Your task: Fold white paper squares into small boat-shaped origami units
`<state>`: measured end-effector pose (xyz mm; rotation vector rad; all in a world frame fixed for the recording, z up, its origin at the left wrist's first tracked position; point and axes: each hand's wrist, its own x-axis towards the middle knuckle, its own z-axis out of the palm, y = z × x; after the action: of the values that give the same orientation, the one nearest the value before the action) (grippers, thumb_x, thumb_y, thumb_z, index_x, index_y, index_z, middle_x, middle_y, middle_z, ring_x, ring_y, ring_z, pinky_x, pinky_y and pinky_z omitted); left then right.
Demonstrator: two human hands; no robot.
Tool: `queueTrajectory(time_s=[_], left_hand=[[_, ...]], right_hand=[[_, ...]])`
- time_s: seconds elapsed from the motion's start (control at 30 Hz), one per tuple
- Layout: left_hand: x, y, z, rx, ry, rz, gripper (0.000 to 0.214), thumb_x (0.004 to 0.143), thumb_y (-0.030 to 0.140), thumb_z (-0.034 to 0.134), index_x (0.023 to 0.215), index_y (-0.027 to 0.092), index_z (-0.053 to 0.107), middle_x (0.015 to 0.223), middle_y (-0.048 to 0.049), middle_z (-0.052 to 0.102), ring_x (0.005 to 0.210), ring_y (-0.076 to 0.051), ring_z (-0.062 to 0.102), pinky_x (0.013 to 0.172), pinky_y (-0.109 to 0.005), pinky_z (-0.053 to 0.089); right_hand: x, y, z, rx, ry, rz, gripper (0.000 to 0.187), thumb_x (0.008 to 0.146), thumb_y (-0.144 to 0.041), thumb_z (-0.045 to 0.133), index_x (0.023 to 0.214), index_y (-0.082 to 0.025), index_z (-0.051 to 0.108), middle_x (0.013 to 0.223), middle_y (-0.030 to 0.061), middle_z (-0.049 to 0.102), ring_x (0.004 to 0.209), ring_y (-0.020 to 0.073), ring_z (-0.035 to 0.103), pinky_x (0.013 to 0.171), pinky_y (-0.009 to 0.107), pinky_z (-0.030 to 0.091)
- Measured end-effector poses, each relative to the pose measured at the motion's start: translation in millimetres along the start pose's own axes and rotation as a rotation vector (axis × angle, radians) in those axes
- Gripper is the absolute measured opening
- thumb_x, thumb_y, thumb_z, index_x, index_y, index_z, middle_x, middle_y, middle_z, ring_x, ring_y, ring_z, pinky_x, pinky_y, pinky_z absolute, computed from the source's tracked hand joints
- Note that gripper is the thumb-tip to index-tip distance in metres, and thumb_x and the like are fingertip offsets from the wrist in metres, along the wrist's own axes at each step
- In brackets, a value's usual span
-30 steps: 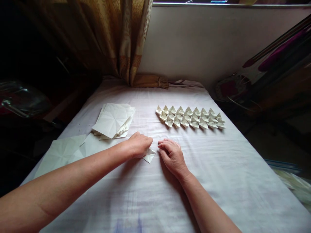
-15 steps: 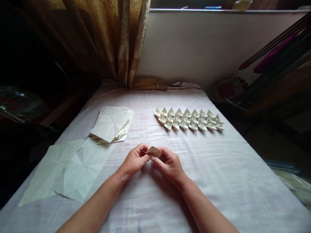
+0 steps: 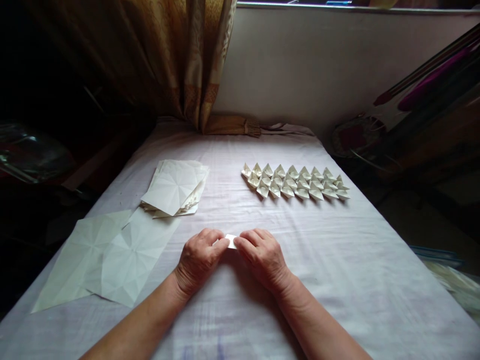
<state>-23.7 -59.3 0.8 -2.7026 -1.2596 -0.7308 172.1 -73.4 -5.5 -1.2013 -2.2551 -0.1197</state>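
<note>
Between my two hands is a small folded piece of white paper [image 3: 231,241], mostly covered by the fingers. My left hand [image 3: 200,257] pinches its left end, thumb on the near side. The right end is gripped by my right hand [image 3: 264,255], also with the thumb in front and fingers curled behind. Beyond the right hand stand rows of small folded paper boats [image 3: 296,182], set close together. Past the left hand lies a stack of creased paper sheets [image 3: 174,187].
Two creased sheets [image 3: 123,255] overlap at the left of the cloth-covered table [image 3: 337,280]. A gold curtain [image 3: 195,65] hangs at the far edge, against a pale wall [image 3: 292,65]. Plastic-wrapped items [image 3: 453,280] lie past the right edge.
The folded paper, earlier showing a pointed peak, now shows as a flat white strip. Both hands have turned knuckles-up and closed over its ends. The view has shifted slightly.
</note>
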Motion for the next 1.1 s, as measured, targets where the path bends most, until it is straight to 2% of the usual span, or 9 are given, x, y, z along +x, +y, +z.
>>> queueTrajectory(time_s=[0.13, 0.23, 0.33, 0.43, 0.53, 0.77, 0.97, 1.1], left_hand=[[-13.1, -1.7, -5.9, 0.01, -0.089, 0.029, 0.017, 0.094, 0.018, 0.052, 0.097, 0.023, 0.067, 0.088, -0.0034, 0.069, 0.079, -0.018, 0.06, 0.069, -0.029, 0.047], [-19.6, -0.1, -10.6, 0.012, -0.066, 0.041, 0.016, 0.095, 0.023, 0.052, 0.103, 0.022, 0.066, 0.097, -0.0047, 0.07, 0.087, -0.02, 0.06, 0.074, -0.031, 0.047], [-23.0, 2.0, -10.2, 0.028, -0.041, 0.009, 0.014, 0.095, 0.021, 0.052, 0.095, 0.023, 0.066, 0.096, -0.0035, 0.069, 0.084, -0.019, 0.059, 0.071, -0.03, 0.046], [-22.8, 3.7, -8.0, -0.006, -0.083, -0.049, 0.015, 0.095, 0.021, 0.052, 0.088, 0.022, 0.065, 0.088, -0.002, 0.068, 0.078, -0.018, 0.057, 0.069, -0.03, 0.044], [-20.1, 5.1, -7.6, -0.077, -0.116, -0.115, 0.014, 0.095, 0.022, 0.052, 0.088, 0.021, 0.064, 0.089, -0.0026, 0.066, 0.08, -0.019, 0.056, 0.073, -0.032, 0.044], [-12.2, 6.9, -6.2, -0.197, -0.143, -0.286, 0.011, 0.091, 0.022, 0.055, 0.085, 0.021, 0.063, 0.098, -0.004, 0.065, 0.093, -0.022, 0.055, 0.083, -0.037, 0.041], [-5.5, 9.1, -4.7, -0.175, -0.166, -0.335, 0.015, 0.091, 0.023, 0.054, 0.078, 0.02, 0.061, 0.101, -0.0052, 0.064, 0.096, -0.023, 0.054, 0.085, -0.039, 0.041], [-3.4, 10.9, -3.5, -0.154, -0.18, -0.343, 0.012, 0.09, 0.021, 0.054, 0.08, 0.02, 0.06, 0.104, -0.0059, 0.063, 0.099, -0.024, 0.053, 0.087, -0.041, 0.041]], right_hand=[[-4.6, -5.1, 4.3, 0.055, -0.067, -0.004, 0.021, 0.096, -0.02, 0.051, 0.084, -0.022, 0.067, 0.078, 0.0029, 0.066, 0.069, 0.0171, 0.053, 0.065, 0.029, 0.039], [-5.4, -7.3, 3.6, 0.098, -0.091, 0.028, 0.021, 0.096, -0.021, 0.05, 0.088, -0.023, 0.069, 0.082, 0.0031, 0.067, 0.072, 0.0168, 0.055, 0.067, 0.028, 0.042], [-5.5, -7.1, 2.4, 0.127, -0.088, 0.037, 0.023, 0.096, -0.021, 0.049, 0.089, -0.023, 0.071, 0.082, 0.0037, 0.067, 0.073, 0.0171, 0.057, 0.067, 0.029, 0.043], [-7.5, -2.2, 2.5, 0.194, -0.097, 0.053, 0.022, 0.096, -0.021, 0.049, 0.092, -0.023, 0.071, 0.085, 0.0041, 0.068, 0.076, 0.0171, 0.058, 0.069, 0.029, 0.045], [-9.3, 5.9, 3.2, 0.272, -0.096, 0.129, 0.016, 0.095, -0.025, 0.055, 0.095, -0.024, 0.071, 0.09, 0.0041, 0.069, 0.081, 0.0175, 0.06, 0.075, 0.031, 0.045], [0.0, 7.3, 4.5, 0.318, -0.169, 0.314, 0.014, 0.091, -0.026, 0.059, 0.079, -0.021, 0.064, 0.085, 0.0036, 0.067, 0.082, 0.0195, 0.059, 0.078, 0.034, 0.04], [5.4, 2.0, 7.0, 0.295, -0.171, 0.402, 0.013, 0.087, -0.025, 0.062, 0.074, -0.021, 0.061, 0.081, 0.0029, 0.065, 0.08, 0.0198, 0.058, 0.076, 0.033, 0.038], [5.2, 2.1, 8.8, 0.309, -0.15, 0.428, 0.01, 0.085, -0.024, 0.062, 0.075, -0.022, 0.063, 0.082, 0.0028, 0.066, 0.081, 0.0196, 0.058, 0.076, 0.033, 0.038]])
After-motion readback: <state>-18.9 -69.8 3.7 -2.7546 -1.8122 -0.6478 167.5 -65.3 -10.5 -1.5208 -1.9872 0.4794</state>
